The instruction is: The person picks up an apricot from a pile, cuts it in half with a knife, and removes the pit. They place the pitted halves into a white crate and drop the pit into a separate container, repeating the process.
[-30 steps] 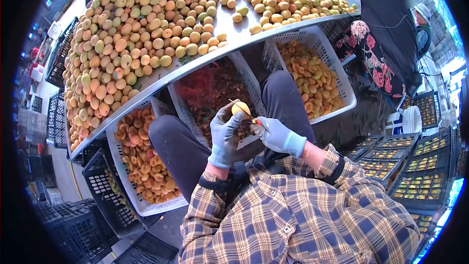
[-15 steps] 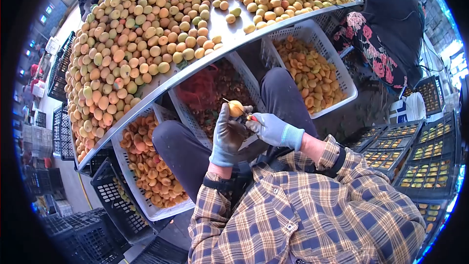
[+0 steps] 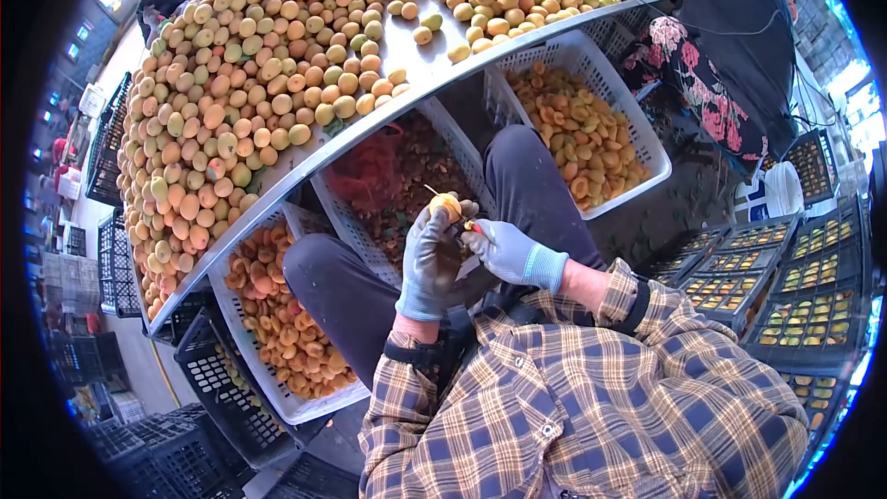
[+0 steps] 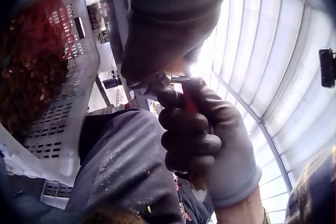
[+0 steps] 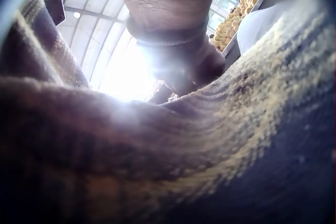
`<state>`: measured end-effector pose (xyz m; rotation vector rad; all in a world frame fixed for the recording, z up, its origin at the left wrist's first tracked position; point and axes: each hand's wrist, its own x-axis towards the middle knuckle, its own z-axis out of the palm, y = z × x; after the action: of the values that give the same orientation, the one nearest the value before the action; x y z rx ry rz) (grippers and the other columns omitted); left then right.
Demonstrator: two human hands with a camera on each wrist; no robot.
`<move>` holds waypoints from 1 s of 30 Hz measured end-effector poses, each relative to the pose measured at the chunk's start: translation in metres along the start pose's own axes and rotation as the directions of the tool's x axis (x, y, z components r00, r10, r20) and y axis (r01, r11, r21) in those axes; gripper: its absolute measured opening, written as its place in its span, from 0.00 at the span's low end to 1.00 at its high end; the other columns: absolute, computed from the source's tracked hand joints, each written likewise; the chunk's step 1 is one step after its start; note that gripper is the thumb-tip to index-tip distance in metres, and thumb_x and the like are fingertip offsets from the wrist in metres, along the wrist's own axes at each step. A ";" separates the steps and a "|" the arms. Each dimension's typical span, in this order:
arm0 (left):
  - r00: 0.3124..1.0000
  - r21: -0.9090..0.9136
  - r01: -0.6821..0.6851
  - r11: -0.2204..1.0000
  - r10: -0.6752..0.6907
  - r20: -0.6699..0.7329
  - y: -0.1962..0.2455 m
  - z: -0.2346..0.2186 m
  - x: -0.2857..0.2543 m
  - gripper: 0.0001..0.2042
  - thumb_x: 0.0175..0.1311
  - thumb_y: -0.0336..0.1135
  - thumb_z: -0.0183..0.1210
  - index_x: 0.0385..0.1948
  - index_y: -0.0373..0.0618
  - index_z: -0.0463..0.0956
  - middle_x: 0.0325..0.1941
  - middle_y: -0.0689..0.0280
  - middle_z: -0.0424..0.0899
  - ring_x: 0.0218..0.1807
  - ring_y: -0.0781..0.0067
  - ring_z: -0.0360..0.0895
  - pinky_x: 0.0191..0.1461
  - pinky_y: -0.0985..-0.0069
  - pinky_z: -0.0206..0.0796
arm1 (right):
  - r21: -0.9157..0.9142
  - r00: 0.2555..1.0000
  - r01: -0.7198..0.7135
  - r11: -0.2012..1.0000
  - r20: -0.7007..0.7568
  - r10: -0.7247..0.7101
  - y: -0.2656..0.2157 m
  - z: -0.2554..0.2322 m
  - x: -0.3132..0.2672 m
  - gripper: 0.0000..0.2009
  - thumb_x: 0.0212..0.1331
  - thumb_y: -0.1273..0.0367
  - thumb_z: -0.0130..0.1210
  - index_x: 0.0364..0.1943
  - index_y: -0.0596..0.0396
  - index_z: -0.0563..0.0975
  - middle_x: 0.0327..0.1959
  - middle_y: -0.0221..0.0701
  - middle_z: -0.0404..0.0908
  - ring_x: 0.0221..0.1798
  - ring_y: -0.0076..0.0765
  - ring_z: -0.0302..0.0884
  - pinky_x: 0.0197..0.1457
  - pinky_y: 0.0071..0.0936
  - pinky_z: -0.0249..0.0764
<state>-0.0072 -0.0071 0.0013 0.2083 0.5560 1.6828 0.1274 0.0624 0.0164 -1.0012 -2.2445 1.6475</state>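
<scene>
Both hands wear grey gloves and meet over the lap in the head view. My left hand (image 3: 425, 263) holds a yellow-orange apricot (image 3: 445, 207) up at its fingertips. My right hand (image 3: 513, 254) grips a small knife by its red handle (image 3: 473, 227), close against the right side of the fruit. A thin pale tip shows above the apricot's upper left. In the left wrist view, the right hand's fingers (image 4: 191, 142) curl round the handle, and the left hand (image 4: 168, 29) hides most of the fruit. Sleeve fabric (image 5: 157, 145) covers much of the right wrist view.
A metal table (image 3: 420, 51) heaped with whole apricots (image 3: 217, 120) stands ahead. Below its edge are white crates of halved apricots (image 3: 282, 314), (image 3: 587, 129) and one crate with dark bits and red netting (image 3: 370, 166). Black trays (image 3: 804, 314) lie right; another person (image 3: 730, 28) sits there.
The left hand has turned the apricot against the knife, and the fruit shows a deeper orange side. The right hand has shifted slightly left with the knife. The head view has moved a little.
</scene>
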 end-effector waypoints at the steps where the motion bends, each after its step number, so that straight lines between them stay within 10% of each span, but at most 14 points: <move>1: 1.000 -0.063 0.023 0.998 -0.022 0.006 -0.003 0.001 -0.001 0.17 0.68 0.39 0.53 0.52 0.38 0.70 0.48 0.55 0.80 0.54 0.61 0.75 0.61 0.67 0.66 | 0.000 1.000 -0.001 1.000 0.001 0.001 0.002 0.002 0.002 0.16 0.67 0.59 0.46 0.38 0.62 0.74 0.33 0.49 0.79 0.41 0.56 0.78 0.41 0.39 0.71; 5: 0.988 -0.044 0.082 0.996 -0.087 -0.129 -0.017 -0.023 0.013 0.17 0.68 0.40 0.54 0.50 0.37 0.72 0.46 0.57 0.80 0.51 0.63 0.75 0.59 0.67 0.67 | 0.019 0.998 -0.066 0.998 0.011 0.066 0.003 -0.002 0.012 0.16 0.68 0.61 0.45 0.40 0.63 0.74 0.35 0.48 0.80 0.42 0.53 0.79 0.43 0.38 0.72; 7: 0.988 -0.043 0.073 0.996 -0.078 -0.133 -0.012 -0.020 0.014 0.16 0.67 0.40 0.54 0.48 0.37 0.72 0.45 0.57 0.80 0.50 0.63 0.76 0.58 0.66 0.67 | 0.052 0.996 -0.052 0.997 0.070 0.048 0.001 -0.005 0.017 0.14 0.69 0.64 0.44 0.39 0.63 0.73 0.31 0.37 0.78 0.34 0.27 0.71 0.41 0.29 0.69; 12: 0.990 -0.097 -0.013 0.995 -0.001 -0.143 -0.007 -0.008 0.009 0.17 0.68 0.42 0.52 0.51 0.40 0.69 0.43 0.56 0.79 0.48 0.62 0.76 0.57 0.65 0.67 | -0.091 0.991 -0.130 0.987 0.027 0.133 -0.012 0.001 0.002 0.15 0.68 0.61 0.45 0.40 0.63 0.72 0.34 0.49 0.78 0.42 0.55 0.77 0.42 0.38 0.70; 30: 0.955 -0.101 -0.009 0.995 -0.021 -0.295 -0.021 -0.027 0.012 0.24 0.69 0.56 0.44 0.45 0.39 0.71 0.34 0.58 0.81 0.40 0.63 0.78 0.50 0.67 0.70 | -0.205 0.987 -0.125 0.971 0.070 0.142 0.005 0.014 0.003 0.18 0.67 0.57 0.44 0.41 0.62 0.74 0.37 0.53 0.79 0.44 0.59 0.77 0.44 0.46 0.71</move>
<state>-0.0026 -0.0001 -0.0342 -0.1228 0.6897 1.7433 0.1202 0.0541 0.0067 -1.1741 -2.4891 1.5659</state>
